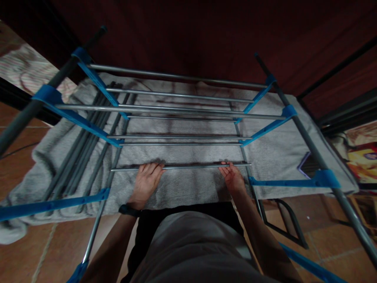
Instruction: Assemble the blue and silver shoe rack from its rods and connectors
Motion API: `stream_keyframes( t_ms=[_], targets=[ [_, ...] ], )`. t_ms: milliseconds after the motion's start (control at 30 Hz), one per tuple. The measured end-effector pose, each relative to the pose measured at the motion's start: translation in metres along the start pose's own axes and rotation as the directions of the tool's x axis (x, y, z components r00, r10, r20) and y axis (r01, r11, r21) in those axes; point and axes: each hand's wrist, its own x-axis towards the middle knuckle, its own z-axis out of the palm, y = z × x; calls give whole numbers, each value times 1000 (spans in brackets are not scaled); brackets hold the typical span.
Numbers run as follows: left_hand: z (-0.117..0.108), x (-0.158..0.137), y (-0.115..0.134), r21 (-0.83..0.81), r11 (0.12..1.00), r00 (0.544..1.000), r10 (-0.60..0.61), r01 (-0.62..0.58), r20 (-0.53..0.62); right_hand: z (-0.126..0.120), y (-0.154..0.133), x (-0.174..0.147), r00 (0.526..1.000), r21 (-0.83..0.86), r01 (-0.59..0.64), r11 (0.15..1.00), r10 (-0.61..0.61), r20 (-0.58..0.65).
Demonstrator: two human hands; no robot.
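Note:
A thin metal rod point(191, 166) lies crosswise in front of me, spanning between the two sides of a rack frame. My left hand point(149, 179), with a dark band on the wrist, has its fingers wrapped over the rod left of its middle. Near the rod's right end, my right hand point(232, 177) grips it with the palm turned up. Blue plastic brackets point(266, 127) join grey upright tubes point(306, 135) on both sides. Several metal crossbars point(176, 111) run between the brackets beyond my hands.
A grey blanket point(188, 155) covers the surface under the rack. Several loose grey tubes point(79, 157) lie on it at the left. Dark red fabric point(188, 39) rises behind. Lower blue brackets point(55, 204) jut out at the sides. Tiled floor point(38, 251) shows below.

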Motion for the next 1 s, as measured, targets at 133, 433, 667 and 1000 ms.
stream_keyframes(
  t_ms=[133,433,667,1000],
  targets=[
    [1,0,-1,-10,1000,1000,1,-1,0,0,0,0,1000,1,-6,1000,6,5],
    [1,2,1,-3,1000,1000,4,-4,-6,1,-1,-1,1000,13,-12,1000,12,3],
    [-1,2,3,3,1000,1000,-9,9,-3,-1,-2,-2,999,11,-17,1000,17,30],
    [3,-2,-2,-29,1000,1000,-10,10,19,-2,-1,-2,999,1,-6,1000,6,41]
  ],
)
